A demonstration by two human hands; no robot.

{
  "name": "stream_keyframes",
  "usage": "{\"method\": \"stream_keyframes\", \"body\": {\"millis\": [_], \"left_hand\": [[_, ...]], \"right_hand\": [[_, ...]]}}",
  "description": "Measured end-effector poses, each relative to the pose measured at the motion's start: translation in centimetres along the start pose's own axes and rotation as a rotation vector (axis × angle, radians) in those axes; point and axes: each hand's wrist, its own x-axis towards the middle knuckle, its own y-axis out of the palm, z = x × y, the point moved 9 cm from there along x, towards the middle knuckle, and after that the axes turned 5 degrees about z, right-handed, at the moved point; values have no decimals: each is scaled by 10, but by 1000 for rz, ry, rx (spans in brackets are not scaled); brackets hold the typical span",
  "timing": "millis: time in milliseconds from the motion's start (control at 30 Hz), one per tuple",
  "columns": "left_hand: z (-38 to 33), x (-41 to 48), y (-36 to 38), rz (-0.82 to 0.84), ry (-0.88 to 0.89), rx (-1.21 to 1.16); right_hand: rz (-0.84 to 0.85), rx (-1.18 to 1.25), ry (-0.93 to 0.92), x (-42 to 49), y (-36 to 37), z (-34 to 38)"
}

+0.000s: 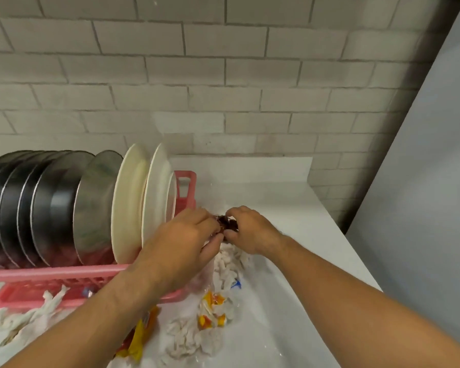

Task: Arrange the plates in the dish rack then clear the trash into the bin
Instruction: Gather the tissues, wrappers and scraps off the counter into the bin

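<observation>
Both hands, left hand (pixel 189 236) and right hand (pixel 246 229), pinch a small dark red crinkly wrapper (pixel 226 223) above the white counter (pixel 316 235); it looks light, soft and easily crushed.

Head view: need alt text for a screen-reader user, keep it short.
The left hand and right hand together pinch a small dark red crumpled scrap beside a pink plastic dish rack on a white countertop. The rack holds upright dark metal plates and cream round plates. Crumpled white tissues and yellow wrappers lie scattered nearer the camera.
</observation>
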Motion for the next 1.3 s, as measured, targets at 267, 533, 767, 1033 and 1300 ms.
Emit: {"method": "stream_keyframes", "body": {"millis": [267, 533, 767, 1033, 1300], "left_hand": [[16, 1, 1, -100, -226, 43], [25, 28, 45, 121, -398, 247], [18, 49, 68, 224, -327, 317], [24, 72, 38, 117, -403, 35], [14, 93, 37, 107, -387, -150]], "right_hand": [[201, 88, -98, 57, 37, -7], [71, 100, -107, 44, -5, -31], [-22, -115, -37, -7, -57, -89], [-7, -371, 90, -53, -13, -131], [-63, -213, 45, -58, 22, -133]]}}
